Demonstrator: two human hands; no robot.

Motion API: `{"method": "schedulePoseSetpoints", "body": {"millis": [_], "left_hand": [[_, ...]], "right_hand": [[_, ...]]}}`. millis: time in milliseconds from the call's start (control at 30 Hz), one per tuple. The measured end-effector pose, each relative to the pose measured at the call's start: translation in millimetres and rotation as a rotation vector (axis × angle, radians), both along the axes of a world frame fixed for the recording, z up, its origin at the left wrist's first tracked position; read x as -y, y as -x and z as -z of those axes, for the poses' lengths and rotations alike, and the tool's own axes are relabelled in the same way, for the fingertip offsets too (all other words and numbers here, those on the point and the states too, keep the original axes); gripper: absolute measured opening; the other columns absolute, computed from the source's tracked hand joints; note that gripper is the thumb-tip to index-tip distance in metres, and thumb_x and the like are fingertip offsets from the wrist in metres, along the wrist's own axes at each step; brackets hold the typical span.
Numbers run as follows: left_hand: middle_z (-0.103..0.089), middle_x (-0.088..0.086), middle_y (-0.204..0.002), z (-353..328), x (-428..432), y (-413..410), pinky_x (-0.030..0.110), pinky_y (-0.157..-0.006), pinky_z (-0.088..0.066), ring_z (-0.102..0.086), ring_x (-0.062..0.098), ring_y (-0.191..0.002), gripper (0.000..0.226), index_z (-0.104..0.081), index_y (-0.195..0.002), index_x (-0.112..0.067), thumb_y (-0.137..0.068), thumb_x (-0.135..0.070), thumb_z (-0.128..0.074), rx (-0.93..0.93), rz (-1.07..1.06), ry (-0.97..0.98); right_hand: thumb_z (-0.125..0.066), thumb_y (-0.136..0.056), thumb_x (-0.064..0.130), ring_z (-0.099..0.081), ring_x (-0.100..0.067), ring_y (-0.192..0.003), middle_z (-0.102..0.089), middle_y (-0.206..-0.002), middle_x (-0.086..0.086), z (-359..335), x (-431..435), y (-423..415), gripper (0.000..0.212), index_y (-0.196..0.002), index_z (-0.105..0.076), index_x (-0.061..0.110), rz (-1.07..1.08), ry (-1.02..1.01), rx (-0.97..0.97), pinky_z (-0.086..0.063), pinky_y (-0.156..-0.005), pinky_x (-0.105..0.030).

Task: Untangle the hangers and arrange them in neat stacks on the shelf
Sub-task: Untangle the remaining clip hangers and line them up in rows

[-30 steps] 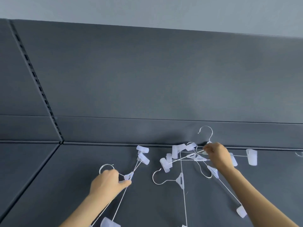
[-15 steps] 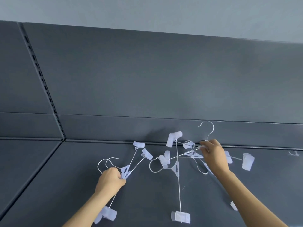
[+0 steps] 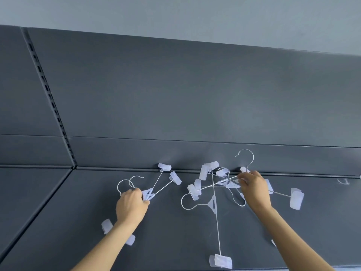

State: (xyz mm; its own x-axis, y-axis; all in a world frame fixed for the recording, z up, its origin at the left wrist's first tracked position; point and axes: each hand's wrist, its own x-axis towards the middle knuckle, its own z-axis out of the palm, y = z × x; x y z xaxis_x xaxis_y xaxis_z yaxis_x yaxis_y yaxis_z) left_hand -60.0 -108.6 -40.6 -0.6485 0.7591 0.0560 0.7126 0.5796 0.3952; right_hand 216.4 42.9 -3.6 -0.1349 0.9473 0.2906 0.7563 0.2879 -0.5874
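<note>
my left hand (image 3: 131, 206) closed around two clip hangers (image 3: 156, 189) on the dark shelf (image 3: 175, 231), my right hand (image 3: 255, 189) pinching into the tangled hangers (image 3: 214, 192) near the back panel (image 3: 195, 104)

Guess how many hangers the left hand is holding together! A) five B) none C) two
C: the left hand grips two stacked hangers at their middles, with two hooks curling out side by side above it.
</note>
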Motion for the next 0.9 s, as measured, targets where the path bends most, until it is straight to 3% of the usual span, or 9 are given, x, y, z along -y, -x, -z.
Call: {"method": "schedulePoseSetpoints", "body": {"millis": [67, 200, 333, 433, 500, 567, 700, 767, 900], "left_hand": [[-0.058, 0.007, -0.101, -6.1, -4.9, -13.0, 0.034, -0.077, -0.043, -0.052, 0.028, -0.098, 0.021, -0.059, -0.092, -0.012, -0.082, -0.03, -0.062, -0.082, 0.042, -0.072], [-0.056, 0.002, -0.107, -10.1, -22.4, -63.1, 0.028, -0.088, -0.038, -0.048, 0.021, -0.105, 0.022, -0.062, -0.1, -0.015, -0.087, -0.031, -0.054, 0.052, 0.301, -0.215], [-0.061, -0.015, -0.075, -12.9, -37.8, -106.1, 0.024, -0.066, -0.049, -0.062, 0.01, -0.074, 0.037, -0.068, -0.07, -0.03, -0.071, -0.056, -0.041, -0.082, 0.468, -0.21], [-0.065, -0.007, -0.07, -14.4, -51.2, -122.9, 0.031, -0.081, -0.047, -0.061, 0.015, -0.079, 0.057, -0.067, -0.068, -0.022, -0.067, -0.063, -0.028, -0.055, 0.482, -0.121], [-0.065, 0.0, -0.08, -14.4, -58.1, -129.9, 0.035, -0.101, -0.032, -0.054, 0.02, -0.098, 0.055, -0.061, -0.075, -0.017, -0.071, -0.059, -0.026, 0.036, 0.465, -0.035], [-0.057, -0.001, -0.075, -14.6, -60.4, -132.4, 0.033, -0.109, -0.02, -0.049, 0.022, -0.104, 0.037, -0.051, -0.072, -0.02, -0.075, -0.052, -0.032, 0.108, 0.441, -0.034], [-0.041, -0.004, -0.064, -20.3, -56.7, -134.5, 0.03, -0.107, -0.016, -0.046, 0.025, -0.104, 0.029, -0.049, -0.069, -0.021, -0.076, -0.045, -0.035, 0.102, 0.476, -0.031], [-0.052, 0.0, -0.073, -20.3, -58.0, -136.2, 0.029, -0.107, -0.017, -0.043, 0.024, -0.102, 0.032, -0.057, -0.072, -0.019, -0.082, -0.042, -0.038, 0.044, 0.5, -0.009], [-0.067, 0.005, -0.093, -18.4, -59.6, -132.4, 0.029, -0.101, -0.023, -0.044, 0.024, -0.1, 0.028, -0.067, -0.089, -0.014, -0.087, -0.031, -0.045, -0.028, 0.52, 0.03]], "right_hand": [[-0.052, -0.083, -0.003, -0.052, -0.033, -0.077, -0.049, -0.084, -0.008, 1.4, 1.9, 1.5, 0.017, -0.085, -0.069, 0.0, 0.021, 0.026, -0.04, -0.038, -0.065, -0.033], [-0.051, -0.084, 0.0, -0.049, -0.025, -0.078, -0.05, -0.088, -0.007, 1.9, 3.5, 4.6, 0.018, -0.091, -0.069, 0.003, 0.048, 0.077, -0.116, -0.034, -0.07, -0.029], [-0.052, -0.083, 0.002, -0.05, -0.025, -0.078, -0.057, -0.088, -0.012, -0.6, 3.6, 7.4, 0.019, -0.092, -0.069, 0.004, 0.073, 0.116, -0.162, -0.035, -0.069, -0.029], [-0.052, -0.083, 0.001, -0.052, -0.027, -0.076, -0.061, -0.08, -0.012, -7.5, 8.1, 10.5, 0.018, -0.09, -0.069, 0.002, 0.073, 0.127, -0.207, -0.035, -0.065, -0.028], [-0.051, -0.082, 0.0, -0.051, -0.027, -0.072, -0.059, -0.07, -0.01, -10.9, 11.0, 12.2, 0.018, -0.085, -0.069, 0.002, 0.062, 0.137, -0.226, -0.034, -0.058, -0.027], [-0.051, -0.082, 0.0, -0.048, -0.023, -0.064, -0.056, -0.061, -0.006, -12.1, 12.5, 11.2, 0.018, -0.082, -0.069, 0.004, 0.067, 0.17, -0.248, -0.032, -0.052, -0.022], [-0.055, -0.082, 0.003, -0.048, -0.019, -0.065, -0.053, -0.057, 0.005, -9.8, 13.6, 10.8, 0.016, -0.08, -0.068, 0.012, 0.028, 0.267, -0.234, -0.033, -0.054, -0.022], [-0.061, -0.081, 0.007, -0.051, -0.019, -0.071, -0.058, -0.064, 0.003, -9.8, 15.3, 17.1, 0.01, -0.081, -0.07, 0.011, -0.022, 0.32, -0.247, -0.036, -0.058, -0.023], [-0.062, -0.081, 0.008, -0.046, -0.014, -0.06, -0.054, -0.056, 0.007, -21.2, 10.2, 21.4, 0.008, -0.079, -0.068, 0.011, -0.01, 0.317, -0.432, -0.034, -0.053, -0.018]]}}
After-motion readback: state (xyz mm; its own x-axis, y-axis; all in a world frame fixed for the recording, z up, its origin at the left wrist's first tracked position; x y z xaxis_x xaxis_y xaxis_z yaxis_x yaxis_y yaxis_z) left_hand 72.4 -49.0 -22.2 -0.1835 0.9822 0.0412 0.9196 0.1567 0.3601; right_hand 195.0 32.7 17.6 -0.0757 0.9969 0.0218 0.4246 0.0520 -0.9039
